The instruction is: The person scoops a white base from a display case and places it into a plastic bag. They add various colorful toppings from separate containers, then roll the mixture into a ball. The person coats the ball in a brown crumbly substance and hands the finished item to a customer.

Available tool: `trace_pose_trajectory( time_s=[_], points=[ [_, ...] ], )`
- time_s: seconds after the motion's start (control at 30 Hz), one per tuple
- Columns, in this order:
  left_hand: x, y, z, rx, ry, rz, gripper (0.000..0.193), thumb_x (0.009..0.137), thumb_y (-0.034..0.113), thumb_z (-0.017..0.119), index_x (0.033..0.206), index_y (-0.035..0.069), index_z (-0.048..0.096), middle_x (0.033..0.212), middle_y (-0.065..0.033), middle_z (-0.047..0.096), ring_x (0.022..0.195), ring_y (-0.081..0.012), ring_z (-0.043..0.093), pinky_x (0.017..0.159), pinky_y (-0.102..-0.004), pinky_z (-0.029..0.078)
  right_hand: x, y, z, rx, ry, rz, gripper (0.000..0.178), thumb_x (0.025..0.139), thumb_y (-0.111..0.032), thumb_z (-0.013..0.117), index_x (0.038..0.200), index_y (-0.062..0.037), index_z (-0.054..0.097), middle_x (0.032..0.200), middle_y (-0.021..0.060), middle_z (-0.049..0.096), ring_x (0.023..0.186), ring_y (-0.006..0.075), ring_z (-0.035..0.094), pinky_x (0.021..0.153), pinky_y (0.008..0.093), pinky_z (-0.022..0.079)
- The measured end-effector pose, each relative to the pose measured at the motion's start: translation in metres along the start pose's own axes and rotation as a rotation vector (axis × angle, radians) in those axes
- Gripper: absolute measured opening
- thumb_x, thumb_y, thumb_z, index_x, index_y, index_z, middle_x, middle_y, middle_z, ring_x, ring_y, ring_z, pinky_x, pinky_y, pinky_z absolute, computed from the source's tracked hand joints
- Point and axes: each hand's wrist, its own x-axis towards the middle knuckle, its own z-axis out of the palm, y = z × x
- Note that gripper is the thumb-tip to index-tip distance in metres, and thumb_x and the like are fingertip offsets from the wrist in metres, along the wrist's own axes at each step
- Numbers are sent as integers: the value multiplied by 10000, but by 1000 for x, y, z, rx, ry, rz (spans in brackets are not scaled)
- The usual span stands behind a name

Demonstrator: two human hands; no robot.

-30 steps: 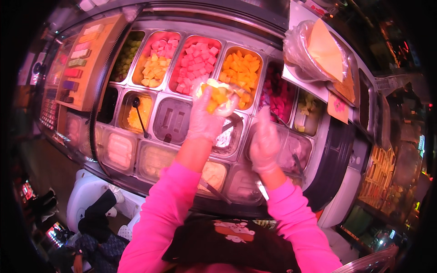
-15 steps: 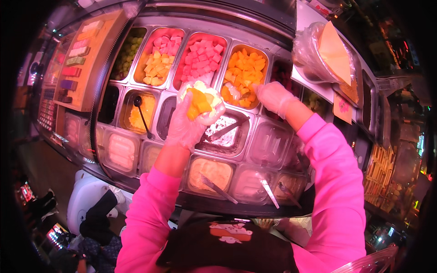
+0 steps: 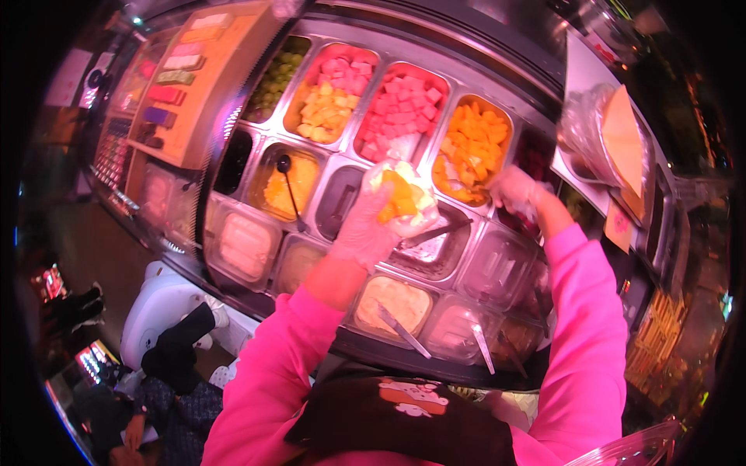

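Observation:
My gloved left hand (image 3: 367,231) is closed around a soft white cream-covered wrap (image 3: 420,206) with orange mango chunks (image 3: 399,194) on top. It is held above the middle row of pans. My gloved right hand (image 3: 516,191) reaches down at the pan of dark red fruit (image 3: 536,155), just right of the mango pan (image 3: 472,147). Its fingers are curled downward, partly hidden, and I cannot make out what is between them. Beneath the wrap lies a pan with a white content and a dark-handled spatula (image 3: 439,231).
Farther back stand pans of pink cubes (image 3: 402,109), pink and yellow fruit (image 3: 330,97) and green grapes (image 3: 281,81). A black spoon (image 3: 286,179) rests in the yellow pan. A plastic-wrapped stack (image 3: 587,128) stands at right. Nearer me, a cream pan (image 3: 394,304) holds a spatula.
My right hand has moved from the mango pan's right edge to the dark red fruit pan beside it. The left hand still holds the wrap. The whole view has shifted and tilted.

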Motion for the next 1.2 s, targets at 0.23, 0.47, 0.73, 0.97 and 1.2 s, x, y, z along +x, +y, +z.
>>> trace_pose_trajectory(
  time_s=[0.23, 0.47, 0.73, 0.97, 1.2],
  points=[
    [-4, -6, -1, -43, -59, 12, 635, 929, 122, 753, 1483, 139, 444, 1350, -110, 582, 1261, -353, 600, 1025, -577, 545, -15, -19, 87, 1092, 605, 323, 117, 904, -38, 560, 876, 43, 640, 636, 55, 532, 434, 97, 368, 384, 269, 251],
    [3, -10, -5, -27, 8, 2, 612, 902, -35, 669, 1444, 168, 471, 1365, -126, 568, 1281, -373, 575, 1034, -604, 528, -33, -10, 79, 1538, 392, 317, 137, 899, -10, 566, 997, 73, 613, 671, 30, 535, 412, 75, 353, 356, 230, 245],
    [30, -23, -12, 12, -96, -28, 537, 946, 2, 666, 1402, 215, 480, 1351, -98, 562, 1239, -373, 591, 999, -643, 539, -74, -42, 71, 1363, 594, 170, 335, 861, 51, 487, 1164, 113, 616, 771, 53, 566, 425, 75, 341, 388, 215, 251],
    [76, -55, -3, -151, -69, -139, 449, 996, 372, 686, 1370, 181, 528, 1353, -116, 586, 1256, -390, 583, 991, -660, 532, -123, -111, 69, 1192, 762, 29, 373, 871, 40, 487, 1199, 116, 648, 739, 28, 552, 475, 55, 348, 430, 209, 284],
    [76, -77, 28, 0, -135, -79, 664, 969, 624, 572, 1404, 128, 496, 1342, -109, 586, 1213, -335, 608, 1003, -581, 545, -120, -130, 112, 1255, 737, -142, 383, 987, -25, 556, 1338, 126, 582, 802, 54, 590, 512, 73, 420, 445, 219, 344]
  ],
)
